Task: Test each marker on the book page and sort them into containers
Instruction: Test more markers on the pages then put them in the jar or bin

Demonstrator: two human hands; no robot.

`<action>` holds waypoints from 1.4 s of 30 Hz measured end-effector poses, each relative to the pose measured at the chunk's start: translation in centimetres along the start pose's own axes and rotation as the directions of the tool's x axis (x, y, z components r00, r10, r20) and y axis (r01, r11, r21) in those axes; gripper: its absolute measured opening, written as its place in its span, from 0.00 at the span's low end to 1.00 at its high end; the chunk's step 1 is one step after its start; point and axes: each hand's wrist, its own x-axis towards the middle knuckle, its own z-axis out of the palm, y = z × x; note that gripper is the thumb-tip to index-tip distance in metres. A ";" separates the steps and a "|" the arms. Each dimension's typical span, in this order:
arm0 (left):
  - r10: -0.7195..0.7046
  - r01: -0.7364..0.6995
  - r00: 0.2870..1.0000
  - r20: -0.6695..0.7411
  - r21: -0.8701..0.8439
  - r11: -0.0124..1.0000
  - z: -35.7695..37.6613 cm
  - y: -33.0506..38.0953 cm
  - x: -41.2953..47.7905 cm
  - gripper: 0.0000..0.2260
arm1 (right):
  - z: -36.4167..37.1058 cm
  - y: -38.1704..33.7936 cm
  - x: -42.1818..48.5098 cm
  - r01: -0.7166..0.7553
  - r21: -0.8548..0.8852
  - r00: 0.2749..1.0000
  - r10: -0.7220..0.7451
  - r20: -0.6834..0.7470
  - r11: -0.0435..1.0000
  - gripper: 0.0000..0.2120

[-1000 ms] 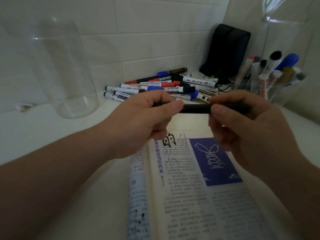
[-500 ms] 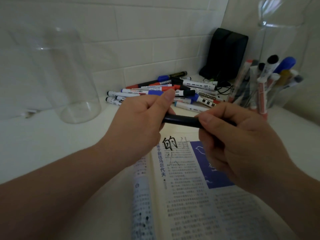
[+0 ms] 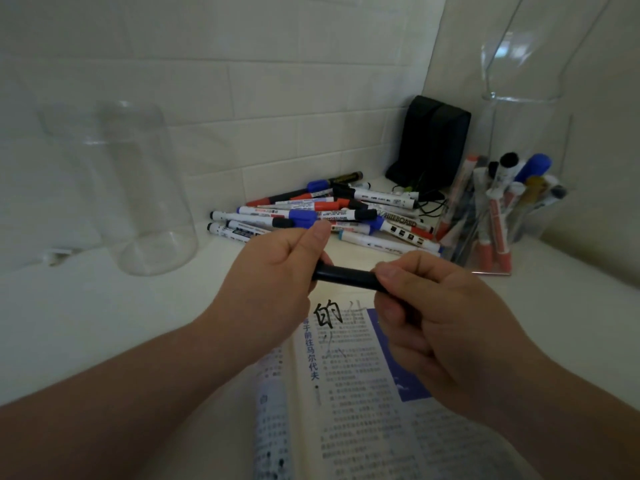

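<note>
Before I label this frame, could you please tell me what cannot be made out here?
All in the head view:
Black marker: both ends hidden inside the left hand and right hand; cap state unclear.
Book: bottom cut off by the frame edge; small print blurred.
Right container: its markers overlap one another; count unclear.

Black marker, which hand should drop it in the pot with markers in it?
Right, probably. The right hand grips the black marker, and the clear pot holding markers stands on that side. The left hand would have to cross over.
</note>
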 end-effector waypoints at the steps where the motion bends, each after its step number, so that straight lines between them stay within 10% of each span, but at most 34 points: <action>1: 0.022 -0.021 1.000 -0.007 0.027 0.999 -0.1 0.0 0.0 0.21 | 0.0 -0.1 -0.1 -0.038 0.017 0.999 0.038 0.008 0.999 0.06; 14: 0.259 -0.263 0.963 0.070 0.444 0.857 0.6 0.0 -1.0 0.15 | -0.5 0.3 1.2 0.062 0.264 0.998 -0.061 -0.010 0.962 0.03; 20: 0.337 -0.370 0.923 0.188 0.675 0.638 0.7 0.0 -0.9 0.07 | -0.7 0.3 0.8 0.364 -0.520 0.880 -0.468 -0.079 0.772 0.02; 30: 0.237 -0.367 0.927 0.292 0.565 0.739 4.4 9.3 -3.6 0.11 | -5.2 -6.4 -5.2 0.354 -0.695 0.832 -0.550 -0.072 0.626 0.06; 42: 0.150 -0.741 0.590 0.794 0.458 0.491 29.1 12.3 -12.1 0.14 | -24.2 -3.0 -25.5 -0.011 -0.813 0.686 -0.587 -0.430 0.583 0.07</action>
